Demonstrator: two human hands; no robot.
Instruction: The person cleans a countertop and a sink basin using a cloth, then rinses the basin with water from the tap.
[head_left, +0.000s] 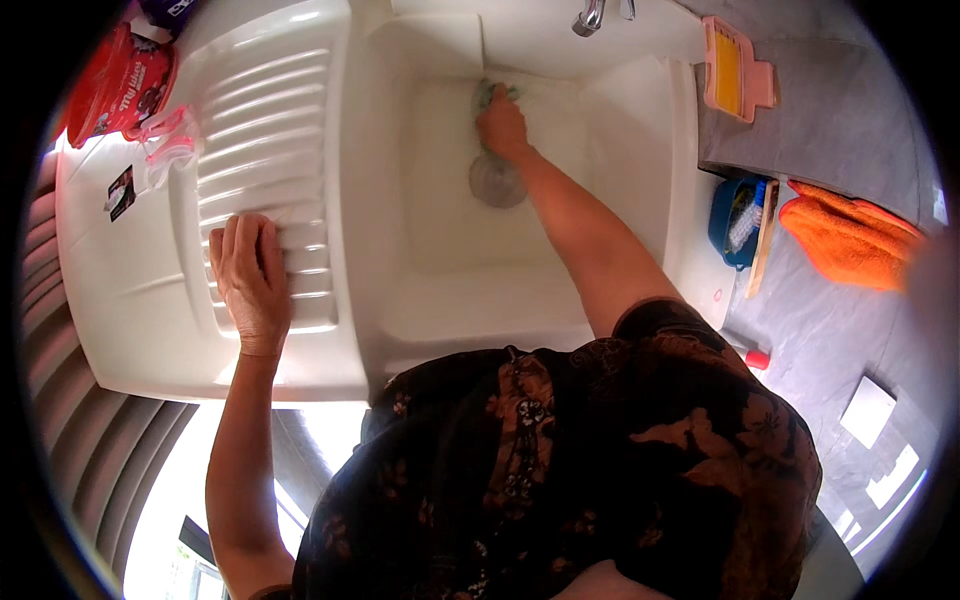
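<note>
My right hand (504, 127) reaches to the far wall of a white laundry sink basin (450, 292) and presses a greenish scrubber or cloth (486, 91) against the surface. Fingers cover most of that piece, so its exact kind is unclear. Below the hand lies a round grey drain (498, 182). On the left, my left hand (249, 277) leans on the ridged washboard (262, 135) moulded into the sink. Its fingers are bent and a gap shows beside the thumb; nothing is seen in it.
A chrome tap (589, 19) overhangs the far edge. Left stand a red tub (124, 86), pink clear plastic (171, 142) and a small dark packet (120, 193). Right are a pink-yellow holder (727, 67), a blue basket (726, 225) with brushes, and an orange towel (847, 236).
</note>
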